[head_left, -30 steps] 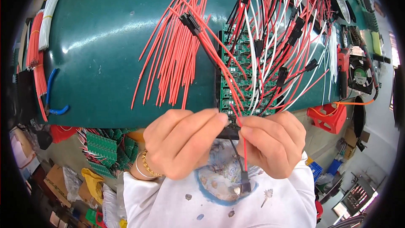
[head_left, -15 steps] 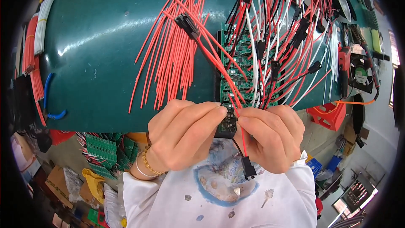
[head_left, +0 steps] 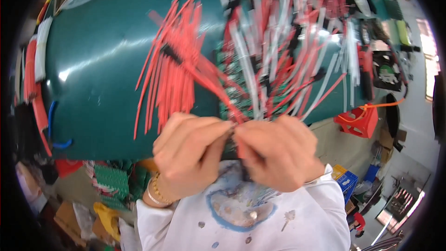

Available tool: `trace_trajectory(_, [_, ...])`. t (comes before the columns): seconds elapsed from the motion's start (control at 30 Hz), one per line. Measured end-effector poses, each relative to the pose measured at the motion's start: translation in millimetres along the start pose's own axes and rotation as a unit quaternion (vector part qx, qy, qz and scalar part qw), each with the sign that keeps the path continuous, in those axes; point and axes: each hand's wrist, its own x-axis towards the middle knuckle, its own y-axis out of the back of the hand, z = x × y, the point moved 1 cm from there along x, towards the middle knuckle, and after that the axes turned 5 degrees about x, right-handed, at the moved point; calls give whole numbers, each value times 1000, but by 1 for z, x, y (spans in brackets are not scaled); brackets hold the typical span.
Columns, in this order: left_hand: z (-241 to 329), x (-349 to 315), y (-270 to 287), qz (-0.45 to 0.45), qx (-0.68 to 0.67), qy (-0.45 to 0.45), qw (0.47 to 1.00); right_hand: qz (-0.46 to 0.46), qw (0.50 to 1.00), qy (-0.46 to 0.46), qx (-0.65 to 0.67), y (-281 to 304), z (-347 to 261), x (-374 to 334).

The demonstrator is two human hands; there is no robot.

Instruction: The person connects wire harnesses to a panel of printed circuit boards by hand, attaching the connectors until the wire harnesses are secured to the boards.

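Note:
My left hand [head_left: 188,151] and my right hand [head_left: 278,153] meet fingertip to fingertip over the near end of a green circuit board panel [head_left: 226,110]. A red wire [head_left: 240,148] runs through the pinch of my right hand. The left thumb and fingers are pressed together beside it, and blur hides what is between them. From the panel fan out many red, white and black wires [head_left: 241,58] with black plugs. One black plug [head_left: 171,54] on red wires lies across a pile of loose red wires [head_left: 174,88] to the left.
Red wire bundles [head_left: 30,69] and a white wire bundle [head_left: 42,49] lie at the table's left edge, near a blue curved piece [head_left: 52,125]. At right are a black fan [head_left: 389,70] and a red stool [head_left: 360,122]. More green boards [head_left: 111,180] sit below the table's edge.
The view has shifted and blurred, so the wires and panel appear further left. Both hands stay together at the panel's near end. The black plug hanging below my right hand no longer shows clearly.

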Motion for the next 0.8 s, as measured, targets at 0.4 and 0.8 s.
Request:
trace_trajectory(0.4, [8, 7, -11, 13, 34, 191, 981, -31, 926, -301, -227, 85, 178, 58])
trace_trajectory(0.8, [20, -14, 8, 79, 96, 199, 972, 166, 887, -429, 46, 142, 102, 19])
